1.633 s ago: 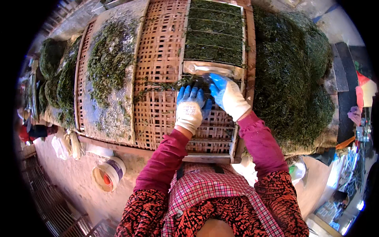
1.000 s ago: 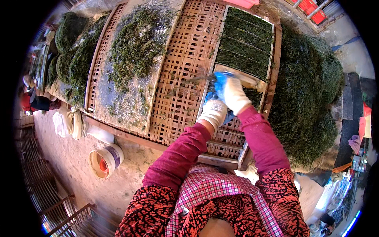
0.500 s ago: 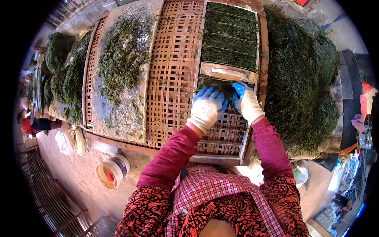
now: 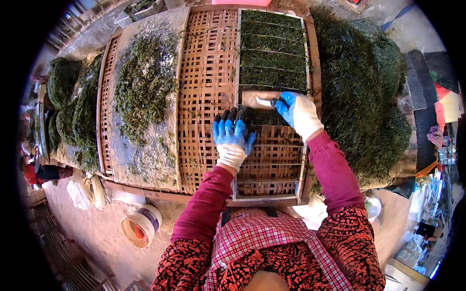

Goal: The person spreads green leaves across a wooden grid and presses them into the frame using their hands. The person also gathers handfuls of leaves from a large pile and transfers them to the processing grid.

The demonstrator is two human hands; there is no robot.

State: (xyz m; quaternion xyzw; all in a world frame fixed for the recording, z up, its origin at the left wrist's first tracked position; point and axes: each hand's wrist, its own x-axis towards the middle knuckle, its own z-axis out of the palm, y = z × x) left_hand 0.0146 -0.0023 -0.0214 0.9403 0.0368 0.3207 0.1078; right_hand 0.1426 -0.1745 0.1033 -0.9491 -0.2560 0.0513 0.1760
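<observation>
1. The woven bamboo rack (image 4: 208,97) lies under the divided frame (image 4: 267,198), reaching out to its left.
2. Over on the frame's right sits a big seaweed heap (image 4: 359,97).
3. The right hand (image 4: 299,114) comes over the frame's right side, fingers curled at the board's right end; whether they're closed on it I can't tell.
4. The left hand (image 4: 230,141) is at the frame's left rail, fingers loosely spread, gripping nothing I can see.
5. The wooden board (image 4: 250,98), blurred, lies crosswise mid-frame: left of the right hand, the nearer one, and beyond the left.
6. Its pale handle (image 4: 263,102) runs crosswise too.
</observation>
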